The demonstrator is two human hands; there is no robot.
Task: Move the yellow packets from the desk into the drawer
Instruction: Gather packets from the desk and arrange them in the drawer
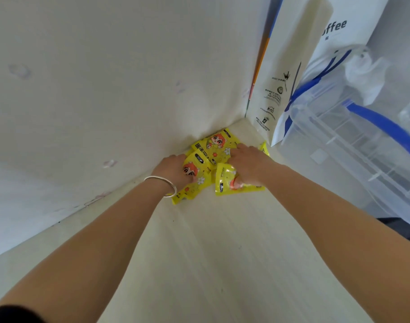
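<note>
- Head view: the yellow packets (219, 145) lie in a loose heap at the middle of the frame, on the pale tabletop (211, 252), pushed into the corner where it meets the cream wall (106, 78).
- The left grip (173, 169) cups the left side of the heap. Its fingers curl round the far edge next to the wall, and its thumb presses on a packet printed with a cartoon face.
- A silver bangle (163, 185) sits on that wrist.
- The right grip (250, 166) lies over the right side of the heap, fingers spread across the top packets. Its thumb is tucked under one tilted packet and shows through the wrapper, so it is grasping that packet.
- One more yellow corner peeks out just right of the right grip.
- A white paper bag (292, 66) with dark lettering stands upright in the upper right of the frame, close behind the heap.
- A clear storage box (339, 141) with blue handles fills the right edge, beside the bag.
</note>
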